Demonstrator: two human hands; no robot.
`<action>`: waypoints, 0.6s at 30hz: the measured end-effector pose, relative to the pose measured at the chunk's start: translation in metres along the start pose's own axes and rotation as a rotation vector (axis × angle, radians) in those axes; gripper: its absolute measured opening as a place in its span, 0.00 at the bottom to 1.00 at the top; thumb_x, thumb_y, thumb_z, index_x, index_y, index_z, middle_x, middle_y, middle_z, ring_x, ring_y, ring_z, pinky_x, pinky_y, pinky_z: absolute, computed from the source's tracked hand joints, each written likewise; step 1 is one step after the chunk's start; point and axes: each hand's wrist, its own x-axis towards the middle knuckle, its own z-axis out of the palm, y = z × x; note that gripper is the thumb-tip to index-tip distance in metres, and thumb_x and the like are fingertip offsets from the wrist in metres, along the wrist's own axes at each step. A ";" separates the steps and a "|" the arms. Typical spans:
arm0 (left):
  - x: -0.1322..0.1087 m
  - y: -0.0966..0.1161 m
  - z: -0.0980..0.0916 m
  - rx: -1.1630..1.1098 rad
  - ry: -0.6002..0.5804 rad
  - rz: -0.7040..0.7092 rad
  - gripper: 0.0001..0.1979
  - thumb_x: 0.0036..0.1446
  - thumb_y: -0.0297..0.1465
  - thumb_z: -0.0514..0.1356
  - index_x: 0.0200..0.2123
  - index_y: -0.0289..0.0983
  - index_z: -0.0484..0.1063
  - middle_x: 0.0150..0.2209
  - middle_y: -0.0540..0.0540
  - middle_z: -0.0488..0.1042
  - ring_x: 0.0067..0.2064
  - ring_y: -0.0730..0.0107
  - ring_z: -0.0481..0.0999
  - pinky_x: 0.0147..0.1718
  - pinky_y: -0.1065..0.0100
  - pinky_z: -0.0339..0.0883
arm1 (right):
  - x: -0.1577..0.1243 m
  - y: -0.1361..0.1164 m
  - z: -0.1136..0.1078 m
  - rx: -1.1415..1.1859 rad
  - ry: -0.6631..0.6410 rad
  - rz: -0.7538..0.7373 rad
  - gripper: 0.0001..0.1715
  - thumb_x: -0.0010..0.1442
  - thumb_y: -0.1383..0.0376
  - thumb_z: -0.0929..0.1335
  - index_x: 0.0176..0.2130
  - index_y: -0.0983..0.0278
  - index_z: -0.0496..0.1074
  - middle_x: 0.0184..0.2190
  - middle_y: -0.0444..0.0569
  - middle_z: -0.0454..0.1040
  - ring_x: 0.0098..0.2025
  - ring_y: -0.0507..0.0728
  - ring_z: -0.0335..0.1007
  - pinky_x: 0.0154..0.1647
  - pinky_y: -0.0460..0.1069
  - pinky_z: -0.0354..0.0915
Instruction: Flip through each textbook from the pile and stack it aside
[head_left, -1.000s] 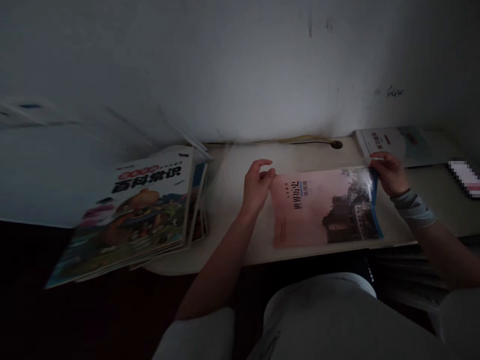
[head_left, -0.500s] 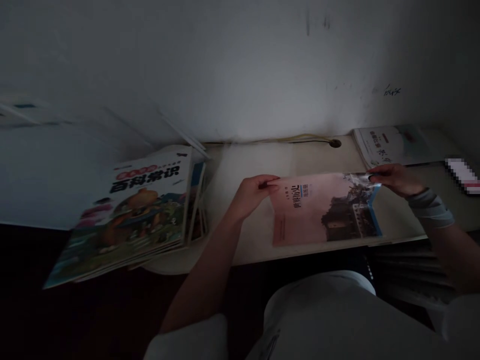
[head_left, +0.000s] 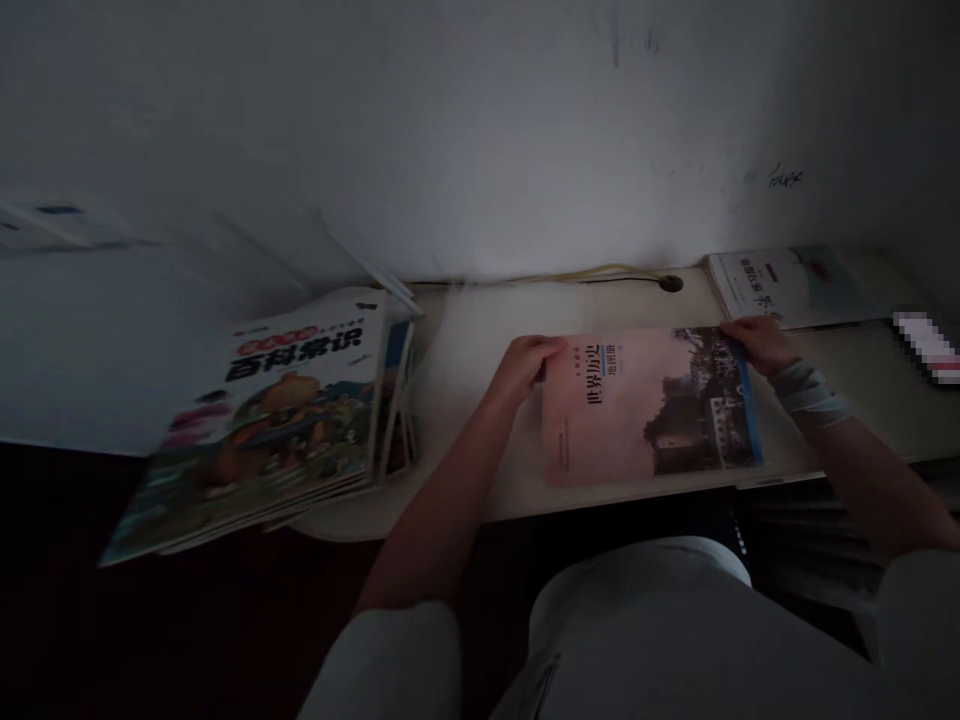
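My left hand (head_left: 523,366) and right hand (head_left: 763,346) are each pinched closed on an upper corner of the pink book (head_left: 600,440), right of centre in the frame, over the desk (head_left: 517,310). So the hold is made, front cover up; letting go isn't done (whether its lower edge touches down, I can't tell). The stack (head_left: 292,440) at left lies untouched. I see no container; the desk bears the stack.
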 end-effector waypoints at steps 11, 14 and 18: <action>-0.012 0.022 0.050 1.083 0.060 0.455 0.21 0.60 0.29 0.49 0.56 0.32 0.61 0.56 0.31 0.65 0.57 0.52 0.64 0.50 0.56 0.60 | 0.034 0.024 0.016 -0.776 -0.004 -0.186 0.19 0.54 0.58 0.65 0.17 0.63 0.73 0.16 0.50 0.70 0.26 0.58 0.67 0.28 0.50 0.58; -0.012 0.026 0.086 1.023 -0.167 0.634 0.20 0.63 0.28 0.45 0.57 0.33 0.61 0.59 0.35 0.63 0.61 0.56 0.59 0.56 0.57 0.53 | 0.033 0.024 0.016 -0.801 -0.028 -0.181 0.20 0.55 0.57 0.64 0.19 0.63 0.74 0.17 0.51 0.71 0.26 0.58 0.67 0.28 0.51 0.58; 0.008 0.029 0.113 0.894 -0.161 0.562 0.17 0.63 0.29 0.45 0.46 0.34 0.71 0.45 0.35 0.73 0.49 0.57 0.70 0.49 0.57 0.59 | 0.029 0.021 0.017 -0.813 -0.016 -0.151 0.20 0.56 0.57 0.63 0.21 0.64 0.74 0.20 0.51 0.72 0.28 0.57 0.67 0.30 0.50 0.58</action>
